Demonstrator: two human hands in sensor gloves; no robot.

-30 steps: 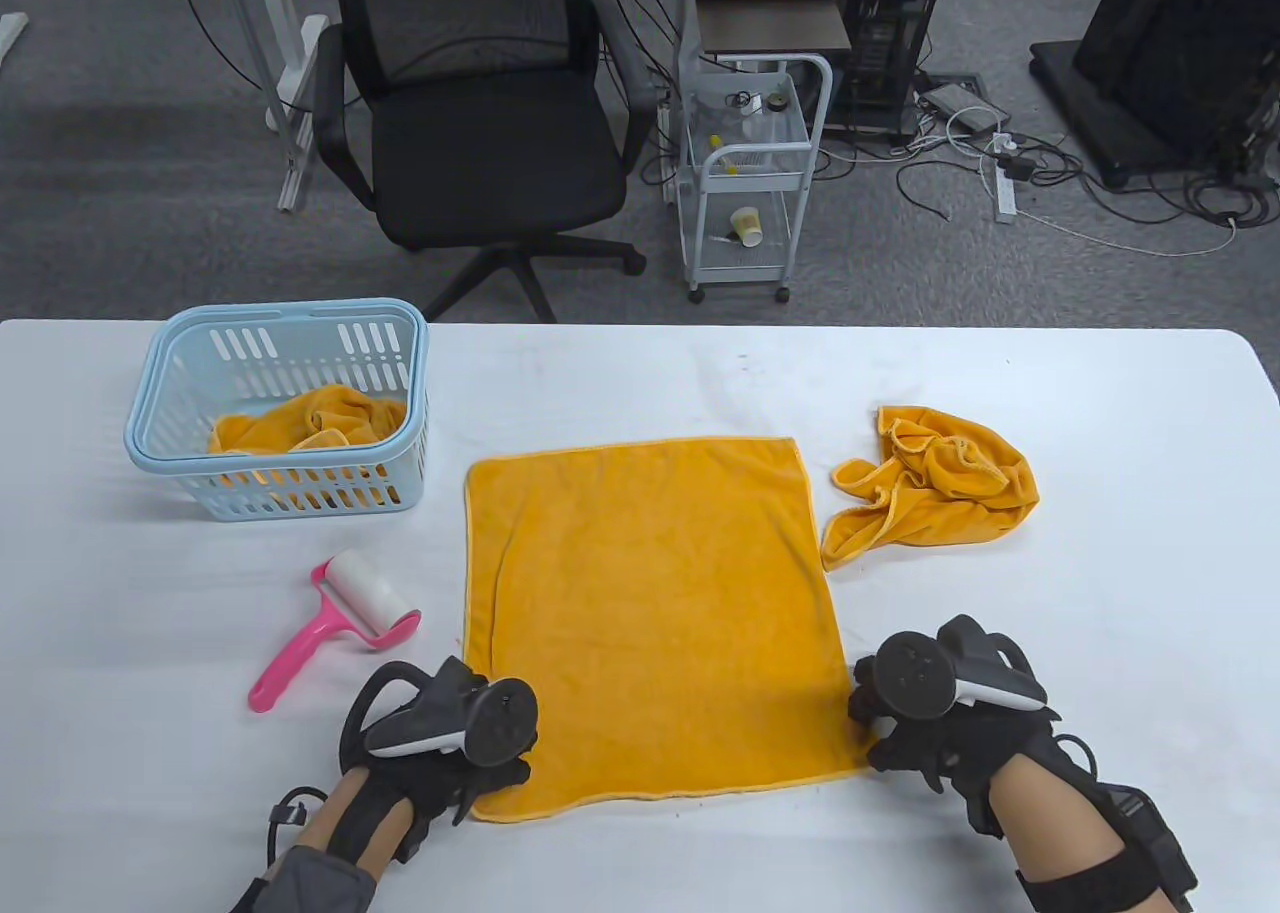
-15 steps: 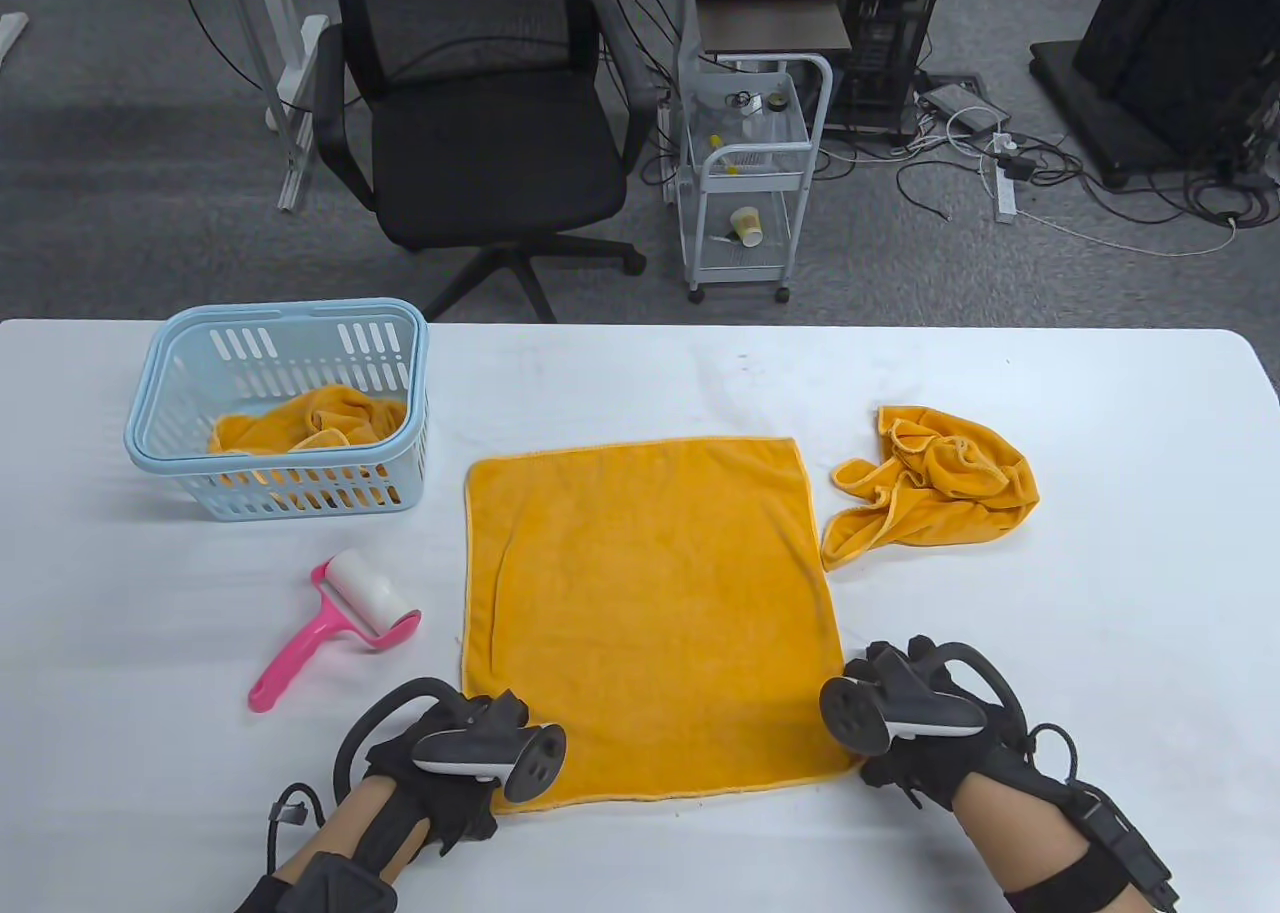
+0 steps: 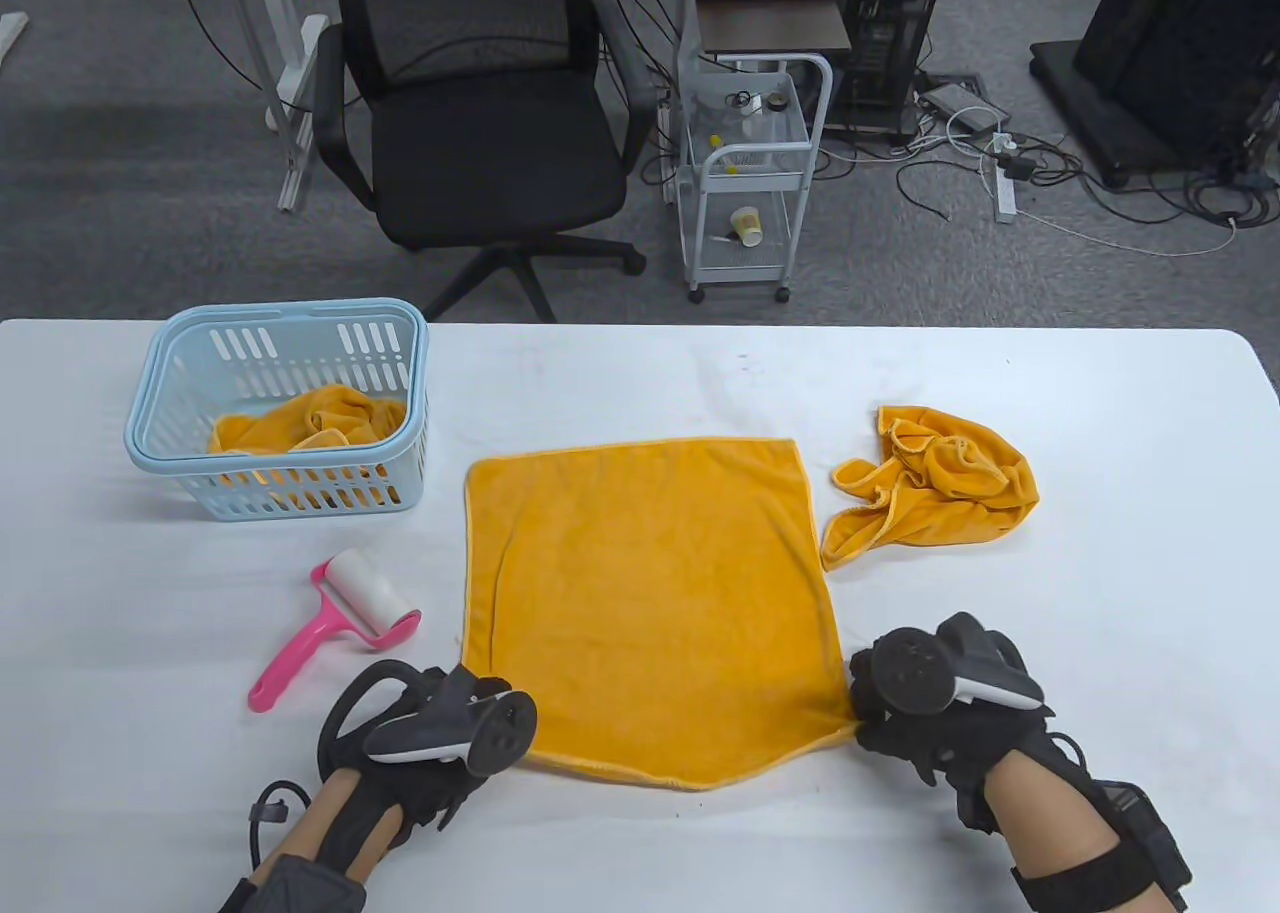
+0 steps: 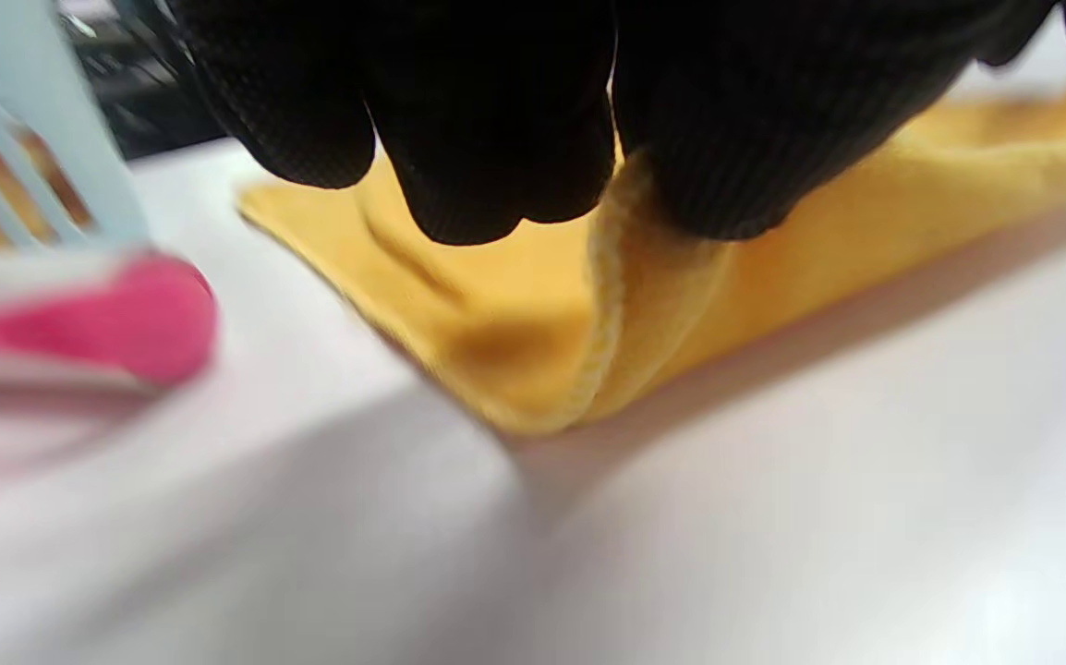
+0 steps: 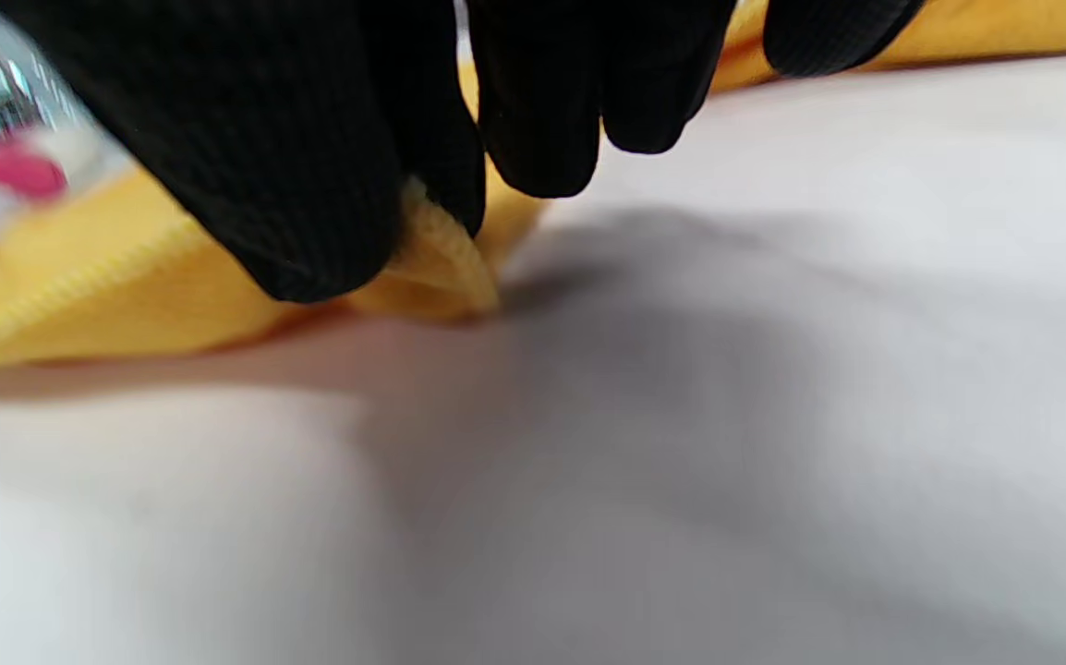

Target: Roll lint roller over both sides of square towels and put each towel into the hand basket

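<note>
White table (image 3: 1100, 433) is filling the near half of the table view, with grey carpet, a black office chair (image 3: 480, 123) and a white trolley (image 3: 750, 173) standing behind it. No readable writing is showing anywhere. Lying spread at the middle is an orange towel (image 3: 650, 603), plush with a stitched hem; its near edge is lifting. Left hand (image 3: 430, 743) is pinching the near left corner, right hand (image 3: 930, 713) the near right corner. A pale blue basket (image 3: 285, 318) is holding another orange towel (image 3: 310, 418); a crumpled towel (image 3: 935, 498) is lying to the right; a pink lint roller (image 3: 335, 628) is resting left of the spread towel.
</note>
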